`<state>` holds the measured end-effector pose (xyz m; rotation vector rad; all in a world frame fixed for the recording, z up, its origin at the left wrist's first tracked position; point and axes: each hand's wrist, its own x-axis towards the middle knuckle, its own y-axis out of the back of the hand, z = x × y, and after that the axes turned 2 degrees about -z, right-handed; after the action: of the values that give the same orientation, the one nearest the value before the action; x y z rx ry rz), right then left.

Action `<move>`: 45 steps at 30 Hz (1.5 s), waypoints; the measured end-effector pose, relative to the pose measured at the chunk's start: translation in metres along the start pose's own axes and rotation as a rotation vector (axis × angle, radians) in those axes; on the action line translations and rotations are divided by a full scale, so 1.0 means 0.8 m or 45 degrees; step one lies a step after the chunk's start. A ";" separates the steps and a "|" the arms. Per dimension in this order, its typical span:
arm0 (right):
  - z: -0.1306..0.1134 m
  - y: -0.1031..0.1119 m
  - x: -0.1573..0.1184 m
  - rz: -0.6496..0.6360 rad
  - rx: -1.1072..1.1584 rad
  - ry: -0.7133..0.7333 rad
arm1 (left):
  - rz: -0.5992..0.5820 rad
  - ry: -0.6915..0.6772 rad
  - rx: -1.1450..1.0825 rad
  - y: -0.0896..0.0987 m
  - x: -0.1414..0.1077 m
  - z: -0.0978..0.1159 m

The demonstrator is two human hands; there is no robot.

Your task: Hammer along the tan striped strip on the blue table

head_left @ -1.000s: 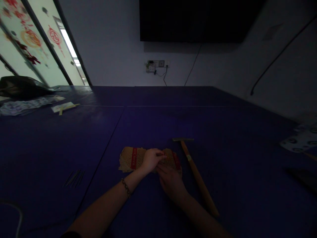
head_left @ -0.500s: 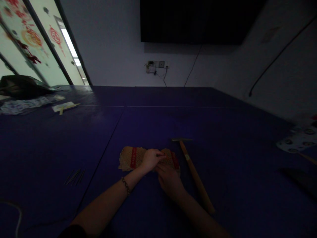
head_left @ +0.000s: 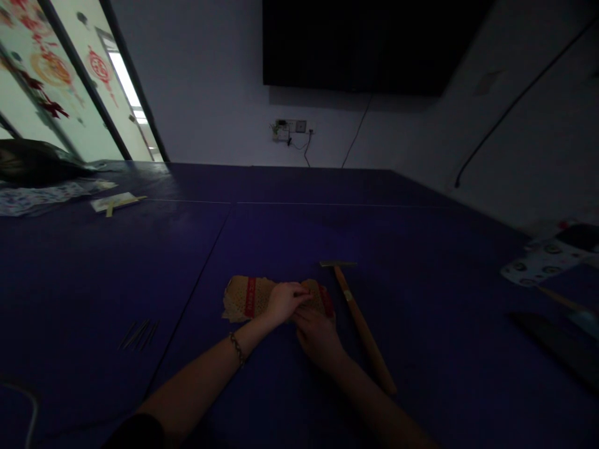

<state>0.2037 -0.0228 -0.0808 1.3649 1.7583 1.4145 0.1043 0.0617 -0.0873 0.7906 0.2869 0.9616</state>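
Head view: the pad (head_left: pixel 237 299) lies on the tabletop (head_left: pixel 281 237), left hand (head_left: pixel 282 304) across it, right hand (head_left: pixel 319 342) at its near edge, probably steadying it. Fingers bend close together; whether either grip pinches the pad, can't tell. Hammer (head_left: pixel 362 330) beside, seemingly within reach.
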 end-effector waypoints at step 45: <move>0.097 0.060 -0.034 -0.059 0.258 -1.095 | 0.003 -0.016 0.405 -0.002 0.009 0.008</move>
<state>0.2982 -0.0170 -0.0684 1.6739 1.3359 0.4736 0.1132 0.0640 -0.0834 1.0867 0.4347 0.9247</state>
